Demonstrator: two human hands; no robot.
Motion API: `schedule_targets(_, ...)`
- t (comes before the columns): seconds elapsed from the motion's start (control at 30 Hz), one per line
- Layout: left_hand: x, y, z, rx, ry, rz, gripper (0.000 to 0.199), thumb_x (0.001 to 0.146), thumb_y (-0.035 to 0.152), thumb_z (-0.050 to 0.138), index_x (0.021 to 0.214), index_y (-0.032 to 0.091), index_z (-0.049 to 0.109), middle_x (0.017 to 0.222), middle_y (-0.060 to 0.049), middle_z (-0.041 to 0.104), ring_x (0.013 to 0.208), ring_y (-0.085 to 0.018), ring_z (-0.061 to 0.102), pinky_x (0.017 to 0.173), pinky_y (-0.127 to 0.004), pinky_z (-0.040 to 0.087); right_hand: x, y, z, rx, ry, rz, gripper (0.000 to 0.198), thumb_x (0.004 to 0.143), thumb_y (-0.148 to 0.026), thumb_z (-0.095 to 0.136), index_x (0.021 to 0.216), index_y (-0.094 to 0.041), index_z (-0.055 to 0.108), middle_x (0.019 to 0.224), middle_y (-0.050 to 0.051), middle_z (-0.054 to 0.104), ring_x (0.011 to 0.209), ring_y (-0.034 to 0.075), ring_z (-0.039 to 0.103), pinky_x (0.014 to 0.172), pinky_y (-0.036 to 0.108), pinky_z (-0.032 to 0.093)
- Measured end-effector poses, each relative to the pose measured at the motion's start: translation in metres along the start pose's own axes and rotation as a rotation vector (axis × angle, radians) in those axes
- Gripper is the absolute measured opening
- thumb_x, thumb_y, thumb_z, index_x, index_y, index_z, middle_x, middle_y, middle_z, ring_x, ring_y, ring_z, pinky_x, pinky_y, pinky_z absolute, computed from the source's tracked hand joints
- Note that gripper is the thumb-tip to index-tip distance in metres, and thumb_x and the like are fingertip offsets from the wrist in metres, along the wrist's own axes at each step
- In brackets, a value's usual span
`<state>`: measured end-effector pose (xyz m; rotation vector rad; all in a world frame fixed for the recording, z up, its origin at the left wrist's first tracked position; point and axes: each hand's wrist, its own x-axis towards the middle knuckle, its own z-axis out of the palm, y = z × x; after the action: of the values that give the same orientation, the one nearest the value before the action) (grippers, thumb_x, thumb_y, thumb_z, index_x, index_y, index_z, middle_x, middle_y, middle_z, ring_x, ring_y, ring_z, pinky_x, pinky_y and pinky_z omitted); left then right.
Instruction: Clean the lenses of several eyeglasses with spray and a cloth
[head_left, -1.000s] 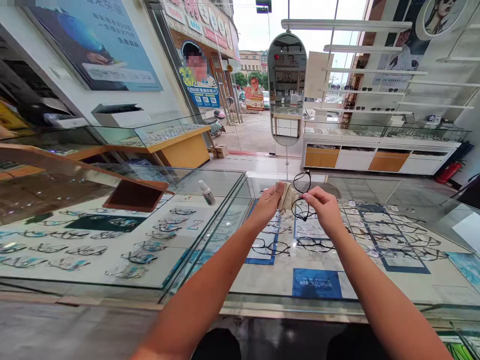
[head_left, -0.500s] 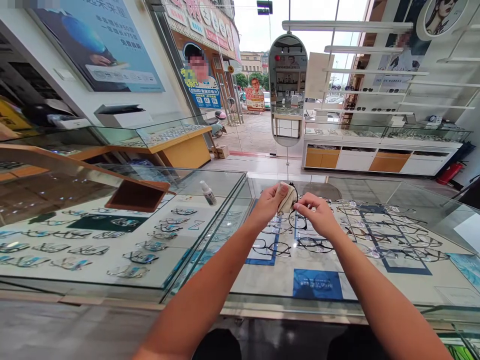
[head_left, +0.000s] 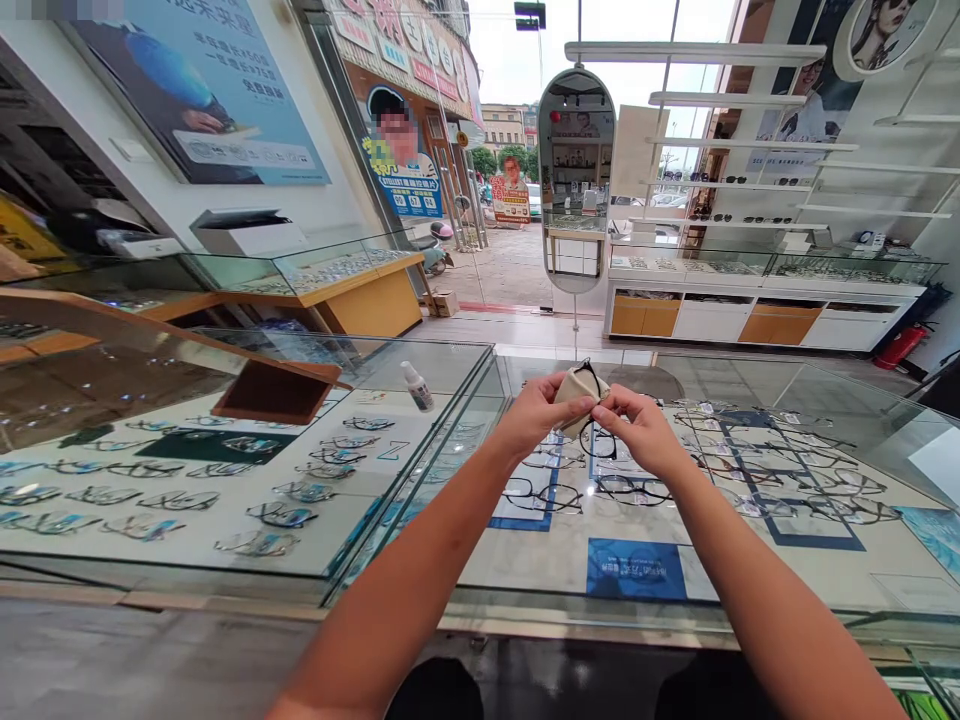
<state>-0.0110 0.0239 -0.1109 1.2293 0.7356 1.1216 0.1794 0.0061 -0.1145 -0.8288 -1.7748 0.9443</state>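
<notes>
Above the glass counter, my left hand (head_left: 538, 412) pinches a cream cleaning cloth (head_left: 576, 388) that wraps part of a pair of dark-framed eyeglasses (head_left: 598, 442). My right hand (head_left: 636, 425) is closed on the frame near its middle, its fingertips close to the left thumb. One round lens rim hangs below the fingers, and another part of the frame shows dark against the cloth. The cloth hides the lens behind it. To the left, a small white spray bottle (head_left: 417, 387) stands on the glass top.
Rows of eyeglasses (head_left: 178, 500) lie inside the glass display counter (head_left: 525, 600), on both sides of a glass seam. A blue card (head_left: 636, 568) lies near the front. A brown tray-like object (head_left: 274, 390) is at left, an oval mirror (head_left: 576, 180) ahead.
My left thumb has come down and across toward my right fingers. The cloth has shifted with it and spread around the upper part of the frame. My right hand has barely moved.
</notes>
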Motion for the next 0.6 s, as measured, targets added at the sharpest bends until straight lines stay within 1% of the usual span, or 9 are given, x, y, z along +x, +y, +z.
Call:
schedule_targets(0.17, -0.005, 0.003, 0.009, 0.067, 0.112, 0.067, 0.057, 0.046, 0.047, 0.104, 0.079, 0.013, 0.073, 0.067, 0.001, 0.068, 0.058, -0.010, 0.057, 0.053, -0.021, 0.043, -0.001, 0.000, 0.000, 0.000, -0.070, 0.029, 0.052, 0.088, -0.070, 0.068, 0.070, -0.022, 0.054, 0.076, -0.002, 0.052, 0.074, 0.016, 0.044, 0.073, 0.034, 0.035)
schedule_targets(0.3, -0.005, 0.000, 0.012, 0.027, 0.138, 0.094, 0.056, 0.049, 0.052, 0.103, 0.076, 0.013, 0.072, 0.063, 0.002, 0.065, 0.054, -0.009, 0.054, 0.051, -0.021, 0.042, -0.001, 0.001, 0.001, 0.063, -0.101, 0.047, 0.050, 0.088, -0.068, 0.069, 0.073, -0.022, 0.056, 0.077, -0.002, 0.051, 0.074, 0.016, 0.043, 0.073, 0.033, 0.034)
schedule_targets(0.37, -0.003, -0.003, 0.013, -0.026, 0.122, 0.093, 0.058, 0.050, 0.053, 0.103, 0.078, 0.013, 0.074, 0.066, 0.001, 0.068, 0.056, -0.009, 0.057, 0.053, -0.021, 0.044, -0.001, 0.002, 0.001, 0.117, -0.111, 0.055, 0.049, 0.087, -0.067, 0.070, 0.075, -0.022, 0.057, 0.076, -0.002, 0.051, 0.074, 0.015, 0.041, 0.072, 0.032, 0.034)
schedule_targets(0.43, -0.002, -0.004, 0.012, -0.090, 0.082, 0.097, 0.058, 0.052, 0.054, 0.103, 0.084, 0.013, 0.076, 0.073, -0.001, 0.072, 0.063, -0.011, 0.062, 0.059, -0.022, 0.049, 0.000, 0.002, 0.001, 0.160, -0.114, 0.067, 0.048, 0.085, -0.066, 0.073, 0.076, -0.021, 0.059, 0.076, -0.002, 0.051, 0.074, 0.015, 0.040, 0.072, 0.032, 0.033)
schedule_targets(0.53, 0.000, -0.004, 0.011, -0.146, -0.015, 0.112, 0.056, 0.060, 0.056, 0.099, 0.091, 0.014, 0.078, 0.082, -0.005, 0.075, 0.073, -0.014, 0.067, 0.069, -0.024, 0.053, 0.001, 0.000, 0.002, 0.236, -0.109, 0.111, 0.050, 0.079, -0.068, 0.079, 0.074, -0.021, 0.062, 0.074, -0.002, 0.052, 0.073, 0.015, 0.041, 0.072, 0.032, 0.034)
schedule_targets(0.6, -0.001, -0.003, 0.009, -0.152, -0.073, 0.108, 0.054, 0.066, 0.057, 0.097, 0.094, 0.014, 0.079, 0.085, -0.006, 0.076, 0.073, -0.014, 0.067, 0.072, -0.026, 0.054, 0.001, 0.000, 0.004, 0.306, -0.099, 0.146, 0.050, 0.074, -0.068, 0.083, 0.074, -0.021, 0.065, 0.074, -0.002, 0.055, 0.073, 0.015, 0.042, 0.073, 0.032, 0.036)
